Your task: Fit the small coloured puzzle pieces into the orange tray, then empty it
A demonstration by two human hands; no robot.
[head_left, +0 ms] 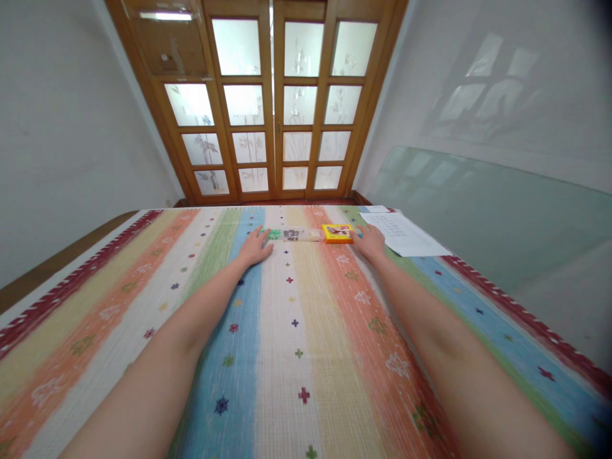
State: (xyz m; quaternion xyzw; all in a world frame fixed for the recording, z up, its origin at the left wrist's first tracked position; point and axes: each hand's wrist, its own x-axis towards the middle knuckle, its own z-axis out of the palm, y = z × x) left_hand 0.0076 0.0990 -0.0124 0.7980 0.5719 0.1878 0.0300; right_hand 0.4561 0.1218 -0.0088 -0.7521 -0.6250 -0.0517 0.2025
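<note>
Both my arms stretch forward over a table covered with a striped, many-coloured cloth (296,319). My left hand (255,247) lies flat on the cloth with fingers spread, fingertips at the green end of a long clear plastic strip (296,234). My right hand (369,241) rests palm down, its fingers touching the right edge of a small orange box (337,233). The box lies at the strip's right end. Neither hand grips anything.
A white printed sheet of paper (401,233) lies on the cloth just right of my right hand. A large pane of glass (502,210) leans against the right wall. Wooden doors with frosted panes (272,108) stand beyond the table's far edge.
</note>
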